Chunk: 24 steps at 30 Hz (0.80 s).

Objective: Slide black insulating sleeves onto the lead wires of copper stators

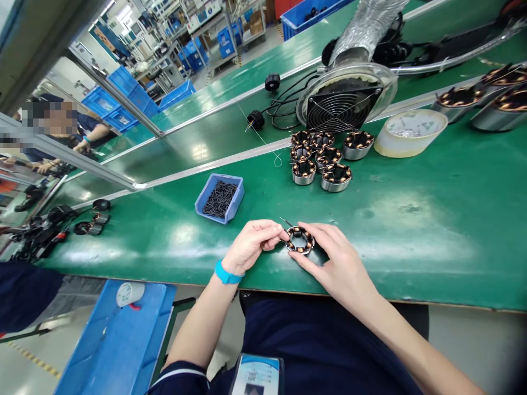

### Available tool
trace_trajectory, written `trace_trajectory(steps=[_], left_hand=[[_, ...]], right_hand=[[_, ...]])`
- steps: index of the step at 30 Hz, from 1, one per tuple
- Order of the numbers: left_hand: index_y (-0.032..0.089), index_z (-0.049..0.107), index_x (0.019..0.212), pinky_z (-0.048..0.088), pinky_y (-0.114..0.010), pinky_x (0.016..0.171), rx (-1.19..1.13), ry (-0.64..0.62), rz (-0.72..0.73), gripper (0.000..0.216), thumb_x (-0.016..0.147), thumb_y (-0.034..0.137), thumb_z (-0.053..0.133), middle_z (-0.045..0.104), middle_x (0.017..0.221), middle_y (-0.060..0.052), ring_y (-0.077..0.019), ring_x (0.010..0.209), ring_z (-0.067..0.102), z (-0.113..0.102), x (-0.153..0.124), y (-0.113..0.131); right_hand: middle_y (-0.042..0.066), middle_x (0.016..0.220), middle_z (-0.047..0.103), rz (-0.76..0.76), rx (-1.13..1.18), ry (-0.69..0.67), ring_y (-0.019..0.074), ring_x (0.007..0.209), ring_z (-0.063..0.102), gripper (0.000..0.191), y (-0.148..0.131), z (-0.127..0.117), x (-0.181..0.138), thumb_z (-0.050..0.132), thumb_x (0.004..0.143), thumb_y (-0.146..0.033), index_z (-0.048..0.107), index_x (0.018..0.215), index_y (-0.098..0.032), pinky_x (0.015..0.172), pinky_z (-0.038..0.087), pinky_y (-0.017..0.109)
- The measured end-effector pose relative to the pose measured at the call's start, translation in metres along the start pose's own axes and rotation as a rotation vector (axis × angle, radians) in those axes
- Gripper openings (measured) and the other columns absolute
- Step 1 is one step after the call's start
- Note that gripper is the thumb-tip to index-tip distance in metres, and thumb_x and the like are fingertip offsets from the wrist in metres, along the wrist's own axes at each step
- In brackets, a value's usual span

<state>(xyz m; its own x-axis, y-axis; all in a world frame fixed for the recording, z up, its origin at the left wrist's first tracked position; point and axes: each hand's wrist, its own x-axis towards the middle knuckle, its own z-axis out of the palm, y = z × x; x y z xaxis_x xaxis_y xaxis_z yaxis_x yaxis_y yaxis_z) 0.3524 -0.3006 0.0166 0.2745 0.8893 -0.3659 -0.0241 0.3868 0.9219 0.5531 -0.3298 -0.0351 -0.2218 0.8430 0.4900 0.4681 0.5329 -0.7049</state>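
A motor stator (300, 250), a metal ring with copper windings, is just above the green bench in front of me. My right hand (338, 258) grips it from the right, thumb at the near side and fingers at the far side. At its left edge, my left hand (256, 241) has thumb and forefinger pinched together; what lies between them is too small to make out. A thin lead with a dark sleeve (286, 221) sticks up from the stator's far left side. Beyond my left hand stands a blue bin (231, 213) of short black tubes (220, 198).
Several more stators (336, 178) stand in a group farther back, beside a white oval container (407, 131). Behind them is a black fan (343, 109) with a foil duct (366, 27). Larger stators (504, 107) are at the right. A blue crate (111, 340) is below the bench.
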Motion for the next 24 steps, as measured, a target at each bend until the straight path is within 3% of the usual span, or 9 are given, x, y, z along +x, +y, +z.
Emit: trace_trajectory(steps=[4,9,14,17,18,20,22,24], left_hand=[[0.014,0.075,0.087,0.032,-0.022,0.055,0.191,0.078,0.067,0.043,0.086,0.057,0.072,0.053,0.064,0.0,-0.0089,0.058,0.043,-0.001,-0.014,0.004],[0.014,0.069,0.078,0.039,-0.022,0.058,0.247,0.091,0.096,0.043,0.087,0.056,0.072,0.059,0.069,-0.002,-0.0092,0.06,0.049,-0.001,-0.023,0.0],[0.013,0.069,0.075,0.024,-0.022,0.05,0.013,-0.001,0.071,0.043,0.086,0.055,0.073,0.053,0.059,0.001,-0.0054,0.05,0.036,0.013,-0.013,-0.012],[0.014,0.072,0.078,0.02,-0.024,0.048,0.055,-0.028,0.026,0.047,0.088,0.059,0.068,0.048,0.052,0.002,-0.0058,0.045,0.03,0.012,-0.012,-0.009],[0.015,0.072,0.078,0.023,-0.024,0.048,0.133,0.03,0.064,0.047,0.089,0.06,0.066,0.05,0.053,0.002,-0.007,0.046,0.033,0.007,-0.013,-0.006],[0.016,0.073,0.078,0.035,-0.027,0.056,0.367,0.28,0.26,0.043,0.092,0.057,0.065,0.058,0.062,-0.002,-0.0113,0.055,0.046,-0.008,-0.014,0.001],[0.018,0.074,0.085,0.046,-0.032,0.074,0.673,0.602,0.53,0.034,0.091,0.051,0.069,0.067,0.083,-0.008,-0.0186,0.078,0.059,-0.027,-0.015,0.006],[0.018,0.074,0.102,0.045,-0.04,0.092,1.004,0.797,0.674,0.033,0.088,0.048,0.074,0.069,0.106,-0.013,-0.0265,0.103,0.06,-0.046,-0.016,0.007]], right_hand=[[0.012,0.122,0.065,0.015,-0.007,-0.006,0.0297,0.111,0.063,0.045,-0.001,-0.001,0.001,0.066,0.099,-0.04,0.055,0.139,-0.023,0.092,0.057,0.047],[0.012,0.123,0.064,0.007,-0.009,-0.008,0.029,0.112,0.062,0.046,0.002,0.0,-0.001,0.066,0.099,-0.04,0.054,0.14,-0.023,0.093,0.057,0.046],[0.012,0.123,0.064,-0.003,0.001,-0.026,0.0281,0.112,0.061,0.046,0.003,0.0,-0.002,0.066,0.099,-0.039,0.053,0.14,-0.022,0.094,0.056,0.045],[0.011,0.123,0.063,0.013,0.0,-0.044,0.0282,0.113,0.061,0.047,0.004,-0.001,0.0,0.065,0.099,-0.039,0.053,0.141,-0.023,0.094,0.056,0.045],[0.011,0.124,0.063,0.014,0.001,-0.052,0.0284,0.114,0.061,0.047,0.006,-0.002,0.002,0.065,0.099,-0.041,0.053,0.141,-0.023,0.094,0.056,0.046],[0.013,0.124,0.062,-0.003,-0.006,-0.067,0.0291,0.112,0.062,0.047,0.013,-0.006,0.007,0.062,0.1,-0.044,0.054,0.141,-0.023,0.094,0.056,0.047],[0.015,0.12,0.061,-0.043,-0.042,-0.07,0.03,0.105,0.063,0.047,0.023,-0.013,0.015,0.061,0.1,-0.047,0.058,0.139,-0.022,0.09,0.056,0.049],[0.016,0.11,0.062,-0.096,-0.106,-0.038,0.0316,0.097,0.063,0.044,0.036,-0.016,0.027,0.066,0.096,-0.049,0.067,0.131,-0.023,0.084,0.054,0.051]])
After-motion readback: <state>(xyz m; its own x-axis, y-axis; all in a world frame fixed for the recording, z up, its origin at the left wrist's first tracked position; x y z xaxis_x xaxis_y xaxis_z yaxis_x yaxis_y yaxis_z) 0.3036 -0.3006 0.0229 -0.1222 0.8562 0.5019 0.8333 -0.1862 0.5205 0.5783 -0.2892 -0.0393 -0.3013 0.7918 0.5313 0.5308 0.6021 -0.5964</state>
